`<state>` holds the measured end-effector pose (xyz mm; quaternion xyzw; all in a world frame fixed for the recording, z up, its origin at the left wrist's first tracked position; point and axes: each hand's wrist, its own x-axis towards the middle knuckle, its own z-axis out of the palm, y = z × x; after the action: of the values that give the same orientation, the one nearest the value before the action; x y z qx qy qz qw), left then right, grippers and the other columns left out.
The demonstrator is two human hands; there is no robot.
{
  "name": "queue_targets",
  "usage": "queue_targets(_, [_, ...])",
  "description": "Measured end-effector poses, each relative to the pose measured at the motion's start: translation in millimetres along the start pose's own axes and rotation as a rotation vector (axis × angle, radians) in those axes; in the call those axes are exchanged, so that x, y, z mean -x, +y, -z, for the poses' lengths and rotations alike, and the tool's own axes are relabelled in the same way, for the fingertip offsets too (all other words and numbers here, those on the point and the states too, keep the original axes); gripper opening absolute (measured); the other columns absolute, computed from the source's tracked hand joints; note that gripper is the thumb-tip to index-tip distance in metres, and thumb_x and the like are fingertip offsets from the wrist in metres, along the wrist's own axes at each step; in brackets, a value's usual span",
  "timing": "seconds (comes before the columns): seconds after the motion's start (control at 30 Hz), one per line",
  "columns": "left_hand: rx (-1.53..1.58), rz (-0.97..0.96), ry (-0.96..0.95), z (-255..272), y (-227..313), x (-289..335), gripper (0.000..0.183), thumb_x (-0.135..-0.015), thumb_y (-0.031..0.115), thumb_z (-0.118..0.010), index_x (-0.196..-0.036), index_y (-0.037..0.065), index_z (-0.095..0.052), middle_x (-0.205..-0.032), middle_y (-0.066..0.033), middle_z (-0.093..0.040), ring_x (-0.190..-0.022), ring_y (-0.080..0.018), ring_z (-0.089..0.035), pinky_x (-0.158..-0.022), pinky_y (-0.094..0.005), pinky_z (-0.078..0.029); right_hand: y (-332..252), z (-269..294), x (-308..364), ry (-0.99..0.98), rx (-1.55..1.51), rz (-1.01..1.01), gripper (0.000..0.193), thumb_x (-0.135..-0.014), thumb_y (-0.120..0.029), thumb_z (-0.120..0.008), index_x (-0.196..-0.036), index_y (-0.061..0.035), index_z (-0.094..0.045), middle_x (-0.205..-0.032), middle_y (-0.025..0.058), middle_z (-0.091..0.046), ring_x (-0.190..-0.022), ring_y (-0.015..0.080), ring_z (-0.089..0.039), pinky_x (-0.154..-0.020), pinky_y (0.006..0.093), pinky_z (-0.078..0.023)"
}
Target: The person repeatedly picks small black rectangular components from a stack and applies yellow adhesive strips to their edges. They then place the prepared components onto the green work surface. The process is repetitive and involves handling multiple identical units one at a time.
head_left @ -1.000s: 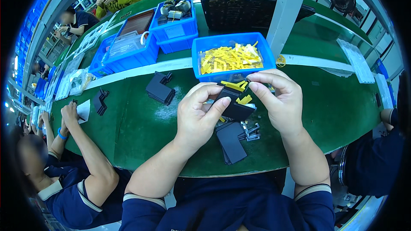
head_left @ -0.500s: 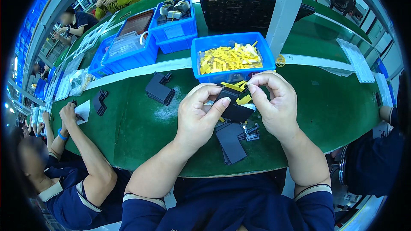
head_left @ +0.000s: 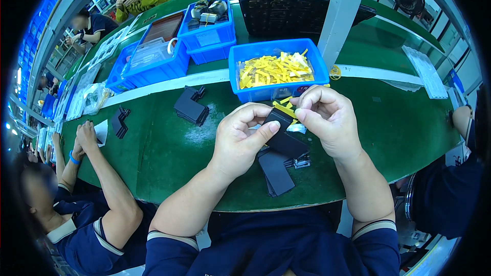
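My left hand [head_left: 244, 135] grips a flat black L-shaped piece [head_left: 289, 145] over the green table, thumb on its upper face. A yellow strip [head_left: 285, 110] lies along the far end of the piece. The pinched thumb and forefinger of my right hand [head_left: 331, 122] are at the strip's right end and seem to hold it; the fingertips partly cover the contact. Just below the held piece rests a stack of similar black pieces [head_left: 276, 171] with small connectors at one side. More yellow strips and a shiny pale scrap [head_left: 296, 128] show between my hands.
Beyond my hands stands a blue bin [head_left: 279, 92] of yellow strips, beside a metal post [head_left: 341, 15]. More black pieces [head_left: 190, 106] lie to the left, near white powder. Other blue bins [head_left: 209, 38] stand farther back. A co-worker's arms [head_left: 105, 166] rest at the left edge.
The black piece has tilted and shifted slightly right, with my left hand following. My right hand has moved a little down, closer to the yellow strip. The left co-worker's hands have come together.
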<state>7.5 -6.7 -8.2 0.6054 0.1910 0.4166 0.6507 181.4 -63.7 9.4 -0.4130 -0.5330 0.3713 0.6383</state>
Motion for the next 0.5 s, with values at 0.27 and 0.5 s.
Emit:
queue_targets(0.27, [0.219,0.096,-0.062,5,2,-2,0.019,-0.085,0.005,-0.062,-0.102,-0.002,-0.058,-0.097,-0.0061,-0.062,-0.087,-0.0102,-0.059,-0.078,-0.0247,-0.048,-9,2,-6,-0.098,-0.185,-0.073,0.026,-0.078,-0.006,-0.07,-0.102,-0.0001,-0.064,-0.088,0.0017,-0.06,-0.081,0.0087,-0.055,-0.076,0.0228,-0.046])
queue_targets(0.5, [0.236,0.113,-0.101,4,3,-2,0.019,-0.085,0.006,-0.062,-0.102,-0.001,-0.058,-0.096,-0.0057,-0.062,-0.086,-0.0097,-0.058,-0.079,-0.0244,-0.048,-10,12,-7,-0.159,-0.073,-0.049,0.017,-0.076,-0.004,-0.07,-0.092,-0.0006,-0.069,-0.091,0.0061,-0.064,-0.081,0.011,-0.059,-0.074,0.0238,-0.049])
